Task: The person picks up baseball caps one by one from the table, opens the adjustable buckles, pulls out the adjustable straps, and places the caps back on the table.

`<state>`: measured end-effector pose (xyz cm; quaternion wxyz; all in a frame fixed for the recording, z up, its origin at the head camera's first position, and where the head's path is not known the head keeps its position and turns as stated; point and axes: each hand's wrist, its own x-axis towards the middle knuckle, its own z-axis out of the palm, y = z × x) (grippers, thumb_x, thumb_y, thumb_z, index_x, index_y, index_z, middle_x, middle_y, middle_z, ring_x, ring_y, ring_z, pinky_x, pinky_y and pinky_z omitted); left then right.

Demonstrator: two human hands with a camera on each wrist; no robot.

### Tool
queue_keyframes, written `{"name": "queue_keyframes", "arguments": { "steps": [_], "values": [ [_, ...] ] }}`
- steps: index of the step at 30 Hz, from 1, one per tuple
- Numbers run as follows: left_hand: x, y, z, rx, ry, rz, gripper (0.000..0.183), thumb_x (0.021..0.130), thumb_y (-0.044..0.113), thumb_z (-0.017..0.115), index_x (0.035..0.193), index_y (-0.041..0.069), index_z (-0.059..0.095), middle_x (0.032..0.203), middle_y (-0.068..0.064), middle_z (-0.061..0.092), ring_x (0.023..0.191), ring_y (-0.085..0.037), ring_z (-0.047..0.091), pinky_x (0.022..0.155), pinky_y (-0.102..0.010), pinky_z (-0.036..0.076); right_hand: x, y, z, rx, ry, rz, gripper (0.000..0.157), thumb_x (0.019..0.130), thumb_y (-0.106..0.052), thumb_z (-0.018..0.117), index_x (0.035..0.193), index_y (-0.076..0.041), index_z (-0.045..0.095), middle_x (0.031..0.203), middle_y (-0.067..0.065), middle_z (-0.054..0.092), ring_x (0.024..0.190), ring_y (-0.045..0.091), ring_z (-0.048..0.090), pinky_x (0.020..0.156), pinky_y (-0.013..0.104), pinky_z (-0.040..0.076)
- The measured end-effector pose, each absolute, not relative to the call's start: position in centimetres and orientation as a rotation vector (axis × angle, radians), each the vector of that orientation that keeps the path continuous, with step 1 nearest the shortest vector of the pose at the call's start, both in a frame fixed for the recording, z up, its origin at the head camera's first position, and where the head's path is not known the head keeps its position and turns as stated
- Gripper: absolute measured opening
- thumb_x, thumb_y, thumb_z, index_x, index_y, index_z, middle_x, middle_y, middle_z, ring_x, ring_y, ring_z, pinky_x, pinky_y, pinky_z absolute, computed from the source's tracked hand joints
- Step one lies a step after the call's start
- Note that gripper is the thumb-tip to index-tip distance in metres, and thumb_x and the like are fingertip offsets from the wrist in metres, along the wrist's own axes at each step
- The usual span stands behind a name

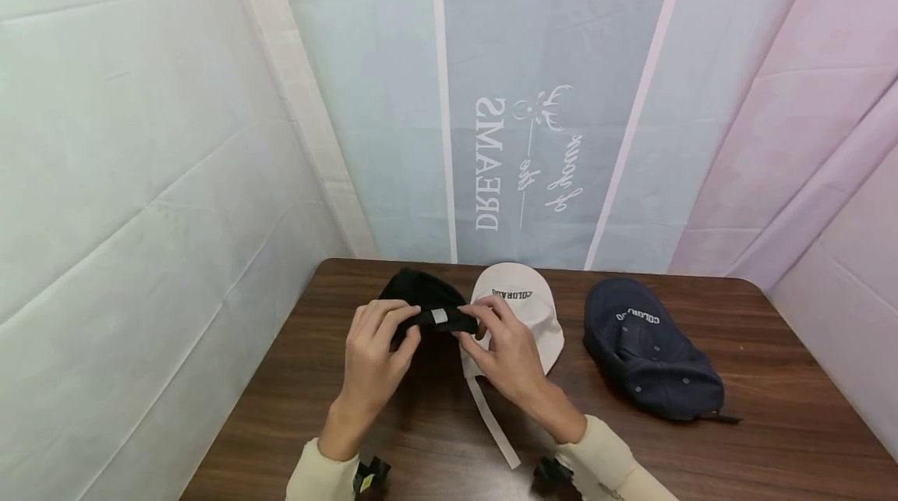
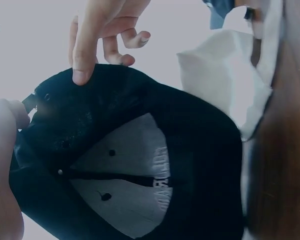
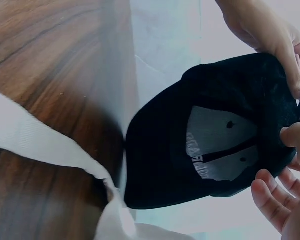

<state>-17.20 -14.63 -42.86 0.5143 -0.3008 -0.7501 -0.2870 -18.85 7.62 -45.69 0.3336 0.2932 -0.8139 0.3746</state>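
Observation:
Both hands hold a black baseball cap [image 1: 421, 288] above the table, its opening towards me. My left hand [image 1: 375, 349] pinches the left end of its back band, thumb below and fingers on top. At the other end, my right hand [image 1: 510, 349] pinches the band likewise. A small pale label [image 1: 440, 315] shows on the band between them. Both wrist views look into the black cap [image 3: 157, 145], where grey lining [image 2: 125, 150] and the reverse of embroidered letters show. Just behind my right hand lies a white cap [image 1: 522, 318] lettered COLORADO.
A navy cap [image 1: 648, 353], also lettered COLORADO, lies on the right of the brown wooden table [image 1: 281, 407]. The white cap's loose strap [image 1: 493, 425] trails towards me. Fabric sheets [image 1: 393, 135] hang behind the table and along both sides.

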Motion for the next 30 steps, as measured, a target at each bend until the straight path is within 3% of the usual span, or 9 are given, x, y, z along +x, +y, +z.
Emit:
{"name": "queue_keyframes", "arguments": {
  "steps": [5, 15, 25, 30],
  "values": [
    [-17.5, -14.4, -42.0, -0.733, -1.758, -0.706, 0.017, 0.103, 0.012, 0.064, 0.108, 0.003, 0.078, 0.102, -0.012, 0.074, 0.085, -0.027, 0.067, 0.079, -0.037, 0.046, -18.5, 7.9, -44.8, 0.799, -2.105, 1.006, 0.035, 0.091, -0.014, 0.085, 0.125, -0.013, 0.075, 0.119, 0.003, 0.065, 0.074, 0.008, 0.06, 0.055, 0.011, 0.042],
    [-17.4, -13.7, -40.8, -0.746, -1.705, -0.745, 0.018, 0.093, 0.002, 0.068, 0.107, 0.003, 0.079, 0.1, -0.012, 0.074, 0.081, -0.027, 0.065, 0.076, -0.035, 0.043, -18.1, 8.5, -43.7, 0.837, -2.008, 1.029, 0.034, 0.09, -0.007, 0.085, 0.123, -0.01, 0.076, 0.115, 0.006, 0.067, 0.065, 0.011, 0.057, 0.054, 0.012, 0.043],
    [-17.1, -13.4, -39.4, -0.75, -1.684, -0.77, 0.016, 0.1, 0.008, 0.065, 0.107, 0.004, 0.08, 0.098, -0.012, 0.074, 0.081, -0.027, 0.066, 0.075, -0.035, 0.046, -17.4, 8.7, -42.3, 0.871, -1.946, 1.077, 0.03, 0.092, -0.004, 0.081, 0.122, -0.007, 0.077, 0.112, 0.007, 0.068, 0.064, 0.008, 0.054, 0.057, 0.013, 0.044],
    [-16.8, -13.3, -39.1, -0.774, -1.717, -0.832, 0.017, 0.098, 0.004, 0.066, 0.109, 0.004, 0.079, 0.1, -0.012, 0.072, 0.082, -0.025, 0.067, 0.073, -0.032, 0.051, -16.9, 9.0, -41.7, 0.87, -1.898, 1.108, 0.021, 0.1, -0.016, 0.077, 0.119, -0.007, 0.077, 0.106, 0.006, 0.067, 0.06, 0.005, 0.05, 0.056, 0.013, 0.043]
  ]
}}
